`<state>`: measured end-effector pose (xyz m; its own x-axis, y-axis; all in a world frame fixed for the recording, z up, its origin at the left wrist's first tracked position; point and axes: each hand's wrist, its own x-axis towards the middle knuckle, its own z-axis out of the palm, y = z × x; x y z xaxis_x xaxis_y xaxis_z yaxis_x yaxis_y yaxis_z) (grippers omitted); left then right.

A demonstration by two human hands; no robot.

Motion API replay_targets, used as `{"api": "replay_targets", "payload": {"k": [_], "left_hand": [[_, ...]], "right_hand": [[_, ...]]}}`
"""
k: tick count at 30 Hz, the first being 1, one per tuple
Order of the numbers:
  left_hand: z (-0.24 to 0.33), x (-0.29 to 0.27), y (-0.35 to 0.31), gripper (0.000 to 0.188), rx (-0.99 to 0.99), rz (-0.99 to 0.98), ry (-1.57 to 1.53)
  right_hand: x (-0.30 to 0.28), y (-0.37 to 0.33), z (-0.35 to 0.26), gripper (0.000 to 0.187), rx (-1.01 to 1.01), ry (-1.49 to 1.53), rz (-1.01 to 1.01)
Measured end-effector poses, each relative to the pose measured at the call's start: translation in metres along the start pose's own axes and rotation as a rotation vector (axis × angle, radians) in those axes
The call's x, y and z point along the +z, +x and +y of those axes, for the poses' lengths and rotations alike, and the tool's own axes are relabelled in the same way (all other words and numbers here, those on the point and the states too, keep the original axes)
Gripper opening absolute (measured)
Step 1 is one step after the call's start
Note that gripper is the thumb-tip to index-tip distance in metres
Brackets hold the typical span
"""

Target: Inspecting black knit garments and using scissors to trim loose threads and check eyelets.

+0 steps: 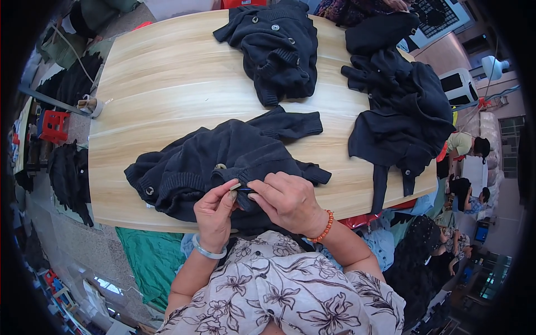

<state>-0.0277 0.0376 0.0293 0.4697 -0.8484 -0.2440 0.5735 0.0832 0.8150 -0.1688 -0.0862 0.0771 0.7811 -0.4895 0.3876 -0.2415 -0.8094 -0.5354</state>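
A black knitted cardigan (pixel 223 145) lies bunched along the near edge of the table, its front under my hands. My left hand (pixel 215 215) is closed, thumb and fingers pinching a tan-olive button (pixel 235 186) at the cardigan's edge. Close beside it, my right hand (pixel 290 204) is closed too, its thumb and forefinger on a thin, dark blue needle-like piece (pixel 244 189) that points at the button. Most of that piece is hidden by the fingers. Another pale button (pixel 221 166) shows on the knit just beyond, and a round button (pixel 149 190) sits at the left.
On the light wooden table (pixel 162 84) lie a second buttoned black cardigan (pixel 279 50) at the far middle and more dark garments (pixel 402 106) at the right. Green cloth (pixel 142 262) hangs below the near left edge. A red stool (pixel 54 125) stands left. Other people work at the right.
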Motion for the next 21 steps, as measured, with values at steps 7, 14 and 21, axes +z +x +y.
{"api": "replay_targets", "payload": {"k": [7,14,21], "left_hand": [[-0.004,-0.002,0.004,0.026,0.044,-0.007,0.020],[0.000,-0.001,0.003,0.032,0.076,-0.084,-0.001],[-0.004,-0.008,0.002,0.033,0.185,-0.057,0.214]], "right_hand": [[0.005,-0.012,0.012,0.025,0.373,0.533,0.076],[0.017,-0.014,0.006,0.026,0.416,0.539,-0.015],[0.028,-0.014,0.000,0.026,0.428,0.552,0.005]]}}
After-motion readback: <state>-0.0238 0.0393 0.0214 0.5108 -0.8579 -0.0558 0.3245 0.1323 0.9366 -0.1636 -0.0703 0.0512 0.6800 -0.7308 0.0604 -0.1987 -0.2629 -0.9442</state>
